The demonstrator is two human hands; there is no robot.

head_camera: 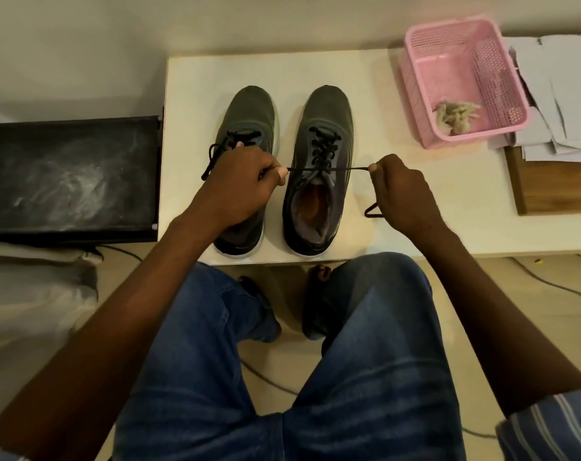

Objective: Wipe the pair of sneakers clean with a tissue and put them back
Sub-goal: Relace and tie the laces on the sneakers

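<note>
Two dark grey sneakers with white soles stand side by side on a low white table (pixel 399 227), toes pointing away from me. My left hand (pixel 239 184) hovers over the left sneaker (pixel 249 108) and pinches one end of the right sneaker's black lace (pixel 325 168). My right hand (pixel 402 194) pinches the other end, and the lace is stretched taut across the right sneaker (pixel 319 194). The left sneaker's laces lie loose beside my left hand. A crumpled used tissue (pixel 457 116) lies in the pink basket (pixel 425 74).
The pink mesh basket stands at the table's back right, next to a stack of grey paper sheets (pixel 562 94) and a wooden board (pixel 555 184). A black box (pixel 69 174) sits left of the table. My knees in blue jeans are below the table's front edge.
</note>
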